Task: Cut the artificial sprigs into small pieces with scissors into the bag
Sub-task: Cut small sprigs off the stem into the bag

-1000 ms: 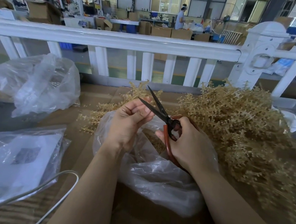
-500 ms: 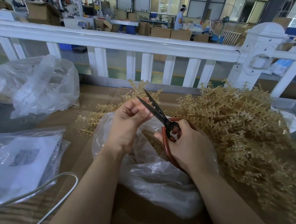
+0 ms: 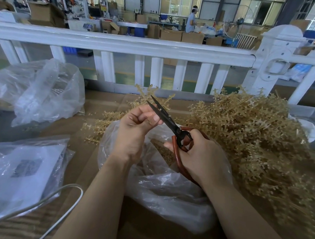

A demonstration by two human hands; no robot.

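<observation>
Head view: at the centre of the frame the left hand (image 3: 134, 131) pinches a sprig (image 3: 150, 93) between thumb and curled fingers, its tan branches fanning out above the knuckles toward the white railing (image 3: 120, 44). Just right of centre the right hand (image 3: 200, 158) has its fingers curled through the red-brown handles of the scissors (image 3: 169, 121), gripping them. The dark blades run up and left, their tips reaching the held sprig beside the left thumb; they look nearly together, though whether a stem lies between them I cannot tell.

Directly below both hands, at lower centre, sits the clear plastic bag (image 3: 167, 193) with its mouth open. A dark-tan layer of short cut bits (image 3: 162, 152) shows through the film under the hands, so some cutting is plainly done, but that layer looks shallow.

What is left seems far larger. A big heap of uncut sprigs (image 3: 252, 139) fills the right side of the frame, and a few more loose sprigs (image 3: 101, 127) lie on the cardboard (image 3: 99, 105) left of the bag. By that measure the task is in an early-to-middle stretch.

At upper left lies another crumpled clear bag (image 3: 45, 89); at lower left, a flat bagged sheet (image 3: 22, 170) with a pale cable (image 3: 65, 193) crossing it.
</observation>
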